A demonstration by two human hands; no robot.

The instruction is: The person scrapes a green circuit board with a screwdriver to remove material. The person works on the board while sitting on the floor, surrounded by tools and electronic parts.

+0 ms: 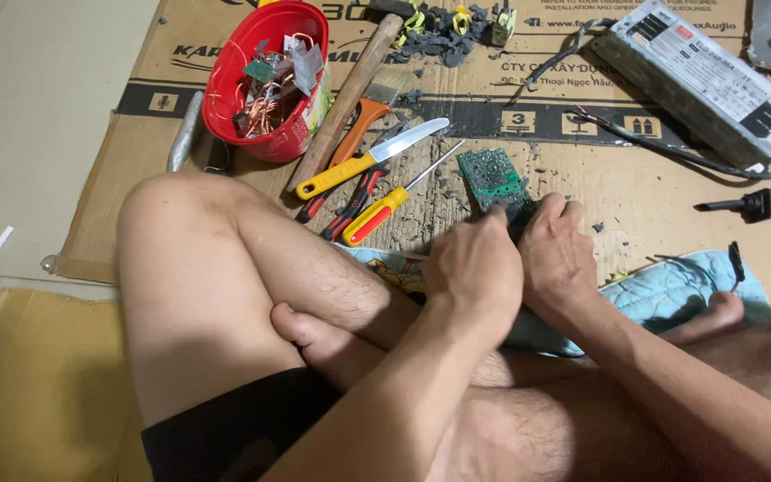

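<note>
A green circuit board rests on the cardboard just beyond my crossed legs. My left hand and my right hand are pressed together at the board's near end, both closed around it and a dark part attached to it. What lies under my fingers is hidden. A yellow-handled knife and a red and yellow screwdriver lie just left of my hands.
A red bowl of copper wire and scrap stands at the back left, beside a wooden-handled hammer, pliers and a scraper. A grey metal power supply with cables lies at the back right. Dark debris is scattered at the top.
</note>
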